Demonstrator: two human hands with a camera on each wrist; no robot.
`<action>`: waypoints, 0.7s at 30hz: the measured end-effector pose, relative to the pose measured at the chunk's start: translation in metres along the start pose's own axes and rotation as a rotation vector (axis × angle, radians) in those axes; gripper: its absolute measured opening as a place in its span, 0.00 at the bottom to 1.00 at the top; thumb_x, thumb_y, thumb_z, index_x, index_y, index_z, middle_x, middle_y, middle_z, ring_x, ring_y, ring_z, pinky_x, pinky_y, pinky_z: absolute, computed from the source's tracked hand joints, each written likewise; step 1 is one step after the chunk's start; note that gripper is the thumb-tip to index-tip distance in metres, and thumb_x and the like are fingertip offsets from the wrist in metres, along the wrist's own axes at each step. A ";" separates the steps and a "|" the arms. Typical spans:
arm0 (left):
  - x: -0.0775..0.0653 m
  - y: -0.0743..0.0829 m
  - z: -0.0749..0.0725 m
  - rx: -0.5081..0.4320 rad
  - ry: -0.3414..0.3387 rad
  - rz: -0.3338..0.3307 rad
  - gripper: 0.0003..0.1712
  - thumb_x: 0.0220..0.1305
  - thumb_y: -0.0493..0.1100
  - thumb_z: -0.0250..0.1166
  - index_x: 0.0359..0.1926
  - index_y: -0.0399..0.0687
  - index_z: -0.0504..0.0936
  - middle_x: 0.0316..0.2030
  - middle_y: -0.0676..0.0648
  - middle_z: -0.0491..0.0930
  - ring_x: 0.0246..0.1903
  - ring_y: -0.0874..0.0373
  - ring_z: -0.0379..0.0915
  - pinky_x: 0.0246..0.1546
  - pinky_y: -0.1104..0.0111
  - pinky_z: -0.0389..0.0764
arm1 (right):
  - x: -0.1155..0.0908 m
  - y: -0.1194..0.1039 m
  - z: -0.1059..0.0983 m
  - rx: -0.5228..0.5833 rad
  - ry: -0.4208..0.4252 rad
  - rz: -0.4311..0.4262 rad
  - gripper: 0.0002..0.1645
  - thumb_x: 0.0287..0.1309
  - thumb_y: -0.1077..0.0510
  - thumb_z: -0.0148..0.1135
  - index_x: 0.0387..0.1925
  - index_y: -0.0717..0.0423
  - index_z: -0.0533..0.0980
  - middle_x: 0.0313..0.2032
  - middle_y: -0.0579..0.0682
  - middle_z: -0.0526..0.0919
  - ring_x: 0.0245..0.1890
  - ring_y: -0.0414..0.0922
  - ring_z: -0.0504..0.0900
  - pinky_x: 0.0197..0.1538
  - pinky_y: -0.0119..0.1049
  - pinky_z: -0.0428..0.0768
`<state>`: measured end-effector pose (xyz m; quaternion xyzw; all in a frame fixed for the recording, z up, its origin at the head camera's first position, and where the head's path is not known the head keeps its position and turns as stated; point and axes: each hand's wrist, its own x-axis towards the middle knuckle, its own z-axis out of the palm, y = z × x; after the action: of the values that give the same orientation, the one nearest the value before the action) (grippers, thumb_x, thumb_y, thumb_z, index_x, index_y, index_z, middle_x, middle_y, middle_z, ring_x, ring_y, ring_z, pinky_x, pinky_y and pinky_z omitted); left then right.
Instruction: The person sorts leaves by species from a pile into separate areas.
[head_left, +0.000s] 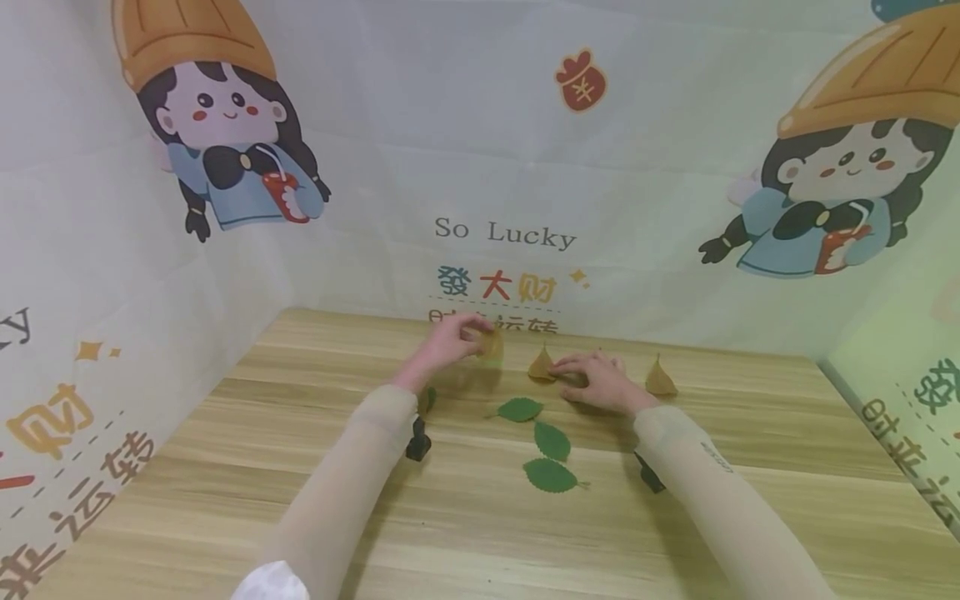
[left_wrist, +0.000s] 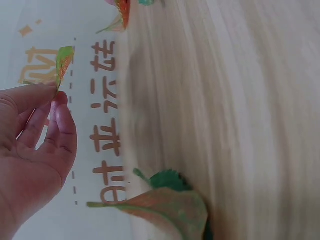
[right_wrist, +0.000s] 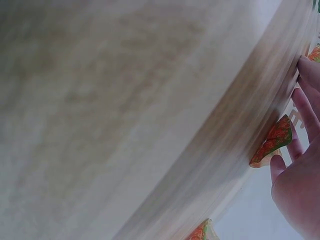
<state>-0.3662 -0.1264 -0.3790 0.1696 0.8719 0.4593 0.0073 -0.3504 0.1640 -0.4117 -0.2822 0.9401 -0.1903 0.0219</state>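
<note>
My left hand (head_left: 459, 340) is raised at the table's back edge. Between thumb and index finger it pinches a yellow leaf (head_left: 491, 344), which appears green and orange, almost edge-on (left_wrist: 64, 65), in the left wrist view. To its right, the fingertips of my right hand (head_left: 596, 382) touch the edge of a yellow-brown leaf (head_left: 542, 365) standing on the table, with the fingers fairly straight. Behind that hand, an orange leaf (right_wrist: 275, 142) shows in the right wrist view; the head view mostly hides it. Another yellow-brown leaf (head_left: 660, 379) stands farther right.
Several green leaves, including an upper one (head_left: 520, 409), a middle one (head_left: 552, 440) and a lower one (head_left: 551, 475), lie mid-table (head_left: 465, 533). Beside my left forearm, a green leaf (head_left: 431, 397) is partly hidden. A printed cloth (head_left: 637, 208) rises behind the table.
</note>
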 end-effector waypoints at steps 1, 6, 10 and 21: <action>0.002 -0.001 0.002 0.004 0.003 -0.002 0.24 0.60 0.31 0.65 0.58 0.43 0.78 0.60 0.40 0.77 0.51 0.45 0.80 0.52 0.59 0.83 | 0.000 0.000 0.000 0.001 0.000 0.001 0.27 0.62 0.50 0.63 0.62 0.47 0.76 0.68 0.53 0.72 0.61 0.57 0.67 0.50 0.47 0.59; 0.005 -0.006 0.010 -0.009 0.010 -0.024 0.24 0.59 0.28 0.63 0.58 0.40 0.77 0.61 0.39 0.76 0.51 0.44 0.79 0.52 0.60 0.82 | -0.001 -0.002 0.000 0.000 -0.002 0.002 0.27 0.62 0.51 0.63 0.62 0.48 0.75 0.68 0.53 0.72 0.62 0.58 0.67 0.50 0.47 0.58; 0.006 -0.012 0.016 -0.021 0.024 -0.089 0.23 0.58 0.27 0.62 0.56 0.42 0.78 0.59 0.42 0.76 0.50 0.47 0.78 0.49 0.62 0.82 | -0.002 -0.003 0.000 -0.001 -0.003 -0.002 0.27 0.62 0.51 0.63 0.62 0.48 0.76 0.68 0.54 0.73 0.61 0.58 0.67 0.48 0.46 0.58; 0.009 -0.019 0.027 0.047 0.023 -0.092 0.26 0.55 0.25 0.63 0.57 0.40 0.78 0.55 0.39 0.79 0.54 0.45 0.76 0.58 0.56 0.79 | -0.001 -0.001 0.001 -0.014 -0.005 0.006 0.27 0.62 0.50 0.63 0.63 0.47 0.75 0.68 0.53 0.72 0.62 0.58 0.66 0.53 0.52 0.59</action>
<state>-0.3754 -0.1119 -0.4088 0.1240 0.8893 0.4399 0.0143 -0.3491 0.1634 -0.4125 -0.2799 0.9422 -0.1828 0.0228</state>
